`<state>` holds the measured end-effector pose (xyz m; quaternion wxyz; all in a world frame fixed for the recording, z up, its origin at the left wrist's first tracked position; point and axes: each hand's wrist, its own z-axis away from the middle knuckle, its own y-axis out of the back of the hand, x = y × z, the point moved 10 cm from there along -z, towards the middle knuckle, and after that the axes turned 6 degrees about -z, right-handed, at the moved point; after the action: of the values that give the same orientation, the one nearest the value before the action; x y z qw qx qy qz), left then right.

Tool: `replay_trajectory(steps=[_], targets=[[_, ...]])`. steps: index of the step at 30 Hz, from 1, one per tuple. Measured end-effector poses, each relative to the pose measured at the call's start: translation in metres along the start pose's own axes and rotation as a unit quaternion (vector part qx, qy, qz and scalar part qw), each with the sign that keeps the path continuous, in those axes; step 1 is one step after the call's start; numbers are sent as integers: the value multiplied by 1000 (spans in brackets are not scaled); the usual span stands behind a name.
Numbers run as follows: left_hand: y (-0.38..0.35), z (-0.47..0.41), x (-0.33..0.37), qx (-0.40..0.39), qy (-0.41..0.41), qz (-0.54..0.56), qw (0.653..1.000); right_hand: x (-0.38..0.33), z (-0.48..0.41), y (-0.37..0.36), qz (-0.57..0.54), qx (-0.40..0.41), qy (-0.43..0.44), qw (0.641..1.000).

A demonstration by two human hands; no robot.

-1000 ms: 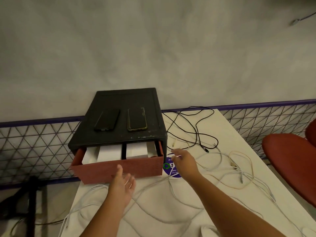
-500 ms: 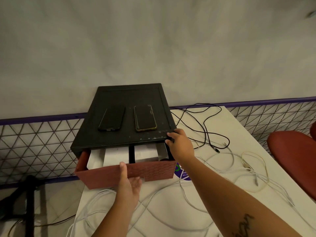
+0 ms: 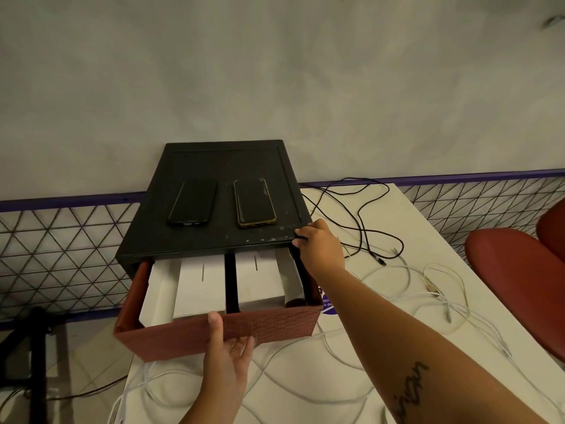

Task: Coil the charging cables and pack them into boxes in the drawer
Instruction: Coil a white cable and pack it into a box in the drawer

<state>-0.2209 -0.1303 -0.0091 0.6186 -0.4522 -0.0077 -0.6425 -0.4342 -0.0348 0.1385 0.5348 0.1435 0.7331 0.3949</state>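
A black cabinet (image 3: pixel 226 166) stands at the table's far left, its red drawer (image 3: pixel 275 325) pulled partly out. Inside the drawer lie two white boxes (image 3: pixel 198 283) (image 3: pixel 256 276) with a black divider between them. My left hand (image 3: pixel 226 353) grips the drawer's front panel, thumb over its top rim and fingers on its face. My right hand (image 3: pixel 321 249) holds the cabinet's front right corner. Loose white charging cables (image 3: pixel 443 301) sprawl over the white table (image 3: pixel 428 228), and a black cable (image 3: pixel 363 209) lies behind them.
Two dark phones (image 3: pixel 192 201) (image 3: pixel 253 201) lie on the cabinet's top. A red chair (image 3: pixel 519 276) stands at the table's right side. A wire mesh fence (image 3: pixel 61 240) and a grey wall are behind. The drawer's left end overhangs the table's left edge.
My right hand rose from the table and took the cabinet's corner. My left hand took hold of the drawer front, and the drawer has slid further out.
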Motion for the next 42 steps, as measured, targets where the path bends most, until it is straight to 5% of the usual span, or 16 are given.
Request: replay_trajectory(steps=[7,31,38,42], targets=[[8,17,-7,-48,9,-11,999,-2,1,0,2,-3,5,1000],[24,49,-2,4,-9,-29,1000,-5,-4,-3,41,-9,3,999],[44,69,-21,34,29,-41,998,3,4,-3,-15,-29,-19,999],[49,79,-39,22,123,-132,983,12,26,-16,-27,-98,-6,995]])
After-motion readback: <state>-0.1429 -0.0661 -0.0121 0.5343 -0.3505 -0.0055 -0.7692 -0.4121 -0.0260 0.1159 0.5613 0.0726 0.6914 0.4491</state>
